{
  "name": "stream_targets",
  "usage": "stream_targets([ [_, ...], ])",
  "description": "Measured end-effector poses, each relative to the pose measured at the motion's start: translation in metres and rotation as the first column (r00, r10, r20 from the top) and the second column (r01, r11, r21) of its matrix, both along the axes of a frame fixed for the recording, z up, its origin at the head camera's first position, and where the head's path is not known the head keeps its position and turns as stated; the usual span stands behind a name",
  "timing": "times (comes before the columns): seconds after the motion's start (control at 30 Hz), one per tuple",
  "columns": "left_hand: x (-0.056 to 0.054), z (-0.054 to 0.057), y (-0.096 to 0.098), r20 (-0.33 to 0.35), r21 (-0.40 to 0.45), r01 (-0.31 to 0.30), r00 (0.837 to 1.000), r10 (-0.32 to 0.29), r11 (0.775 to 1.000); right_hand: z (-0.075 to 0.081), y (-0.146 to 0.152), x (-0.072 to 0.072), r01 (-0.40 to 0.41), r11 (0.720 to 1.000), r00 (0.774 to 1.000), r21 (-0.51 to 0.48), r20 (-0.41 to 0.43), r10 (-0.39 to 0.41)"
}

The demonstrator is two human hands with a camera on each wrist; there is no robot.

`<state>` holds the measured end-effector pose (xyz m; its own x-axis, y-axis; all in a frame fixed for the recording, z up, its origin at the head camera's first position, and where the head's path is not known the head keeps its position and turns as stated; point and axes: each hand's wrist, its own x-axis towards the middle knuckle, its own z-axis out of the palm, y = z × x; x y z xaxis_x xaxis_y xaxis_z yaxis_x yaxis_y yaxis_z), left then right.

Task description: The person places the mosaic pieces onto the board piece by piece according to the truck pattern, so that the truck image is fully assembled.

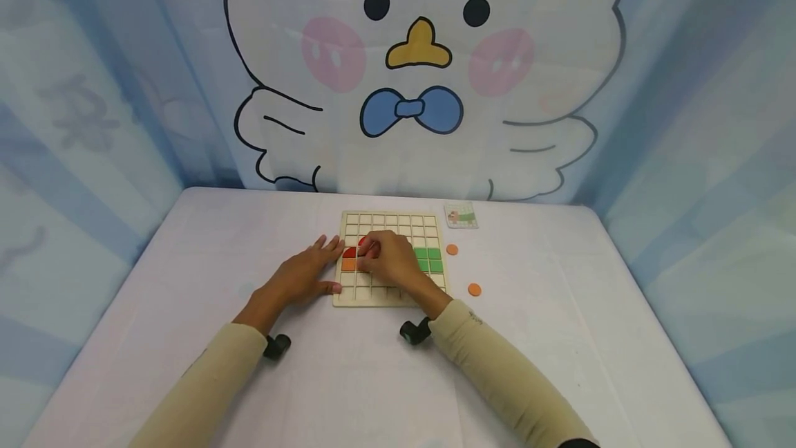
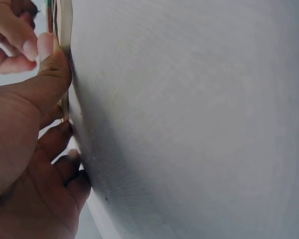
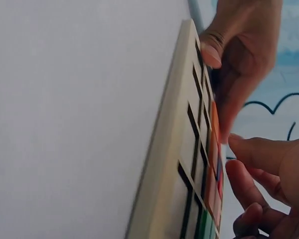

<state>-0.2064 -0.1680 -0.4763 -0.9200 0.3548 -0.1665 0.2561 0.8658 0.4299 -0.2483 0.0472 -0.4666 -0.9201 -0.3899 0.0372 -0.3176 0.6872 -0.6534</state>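
A pale wooden grid board [image 1: 367,294] lies on the table, its cells partly filled with colored tiles. Red tiles [image 1: 349,252], an orange tile [image 1: 348,265] and green tiles [image 1: 429,260] show on it. My left hand [image 1: 303,274] rests at the board's left edge with fingers spread; its thumb [image 2: 52,62] touches the rim. Over the left-middle cells hovers my right hand [image 1: 390,259], fingers bent downward and partly hiding the tiles. In the right wrist view, a gap parts the right thumb [image 3: 254,152] from the fingers close to the board's face, with no piece visible between them.
Two orange discs lie right of the board, one upper disc [image 1: 452,249] and one lower disc [image 1: 475,290]. A small picture card [image 1: 461,215] sits beyond the board's far right corner. A printed curtain [image 1: 410,157] hangs behind the white table [image 1: 528,337].
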Motion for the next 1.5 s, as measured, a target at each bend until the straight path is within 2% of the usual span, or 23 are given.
stream_targets([
  [0.2,0.000,0.001,0.002,0.026,-0.028,-0.033,0.999,0.034,0.999,0.006,0.032,-0.004,0.045,0.998,0.999,-0.047,-0.027,-0.046],
  [0.4,0.001,0.002,0.003,0.025,-0.039,-0.036,0.999,0.037,0.999,0.010,0.066,-0.007,0.093,0.993,0.995,-0.070,-0.041,-0.096],
  [0.83,0.002,0.002,0.003,0.034,-0.017,-0.040,0.999,0.040,0.999,0.008,0.126,-0.017,0.257,0.966,0.966,-0.007,-0.013,-0.257],
  [1.03,0.002,0.003,0.003,0.032,-0.022,-0.035,0.999,0.036,0.999,0.005,0.142,-0.020,0.312,0.949,0.950,0.041,-0.016,-0.312],
  [1.23,0.002,0.003,0.003,0.037,-0.022,-0.036,0.999,0.037,0.999,0.000,0.149,-0.023,0.340,0.935,0.939,0.106,0.020,-0.343],
  [1.5,0.002,0.002,0.002,0.038,-0.028,-0.041,0.998,0.042,0.999,-0.002,0.150,-0.025,0.332,0.928,0.940,0.167,0.029,-0.341],
])
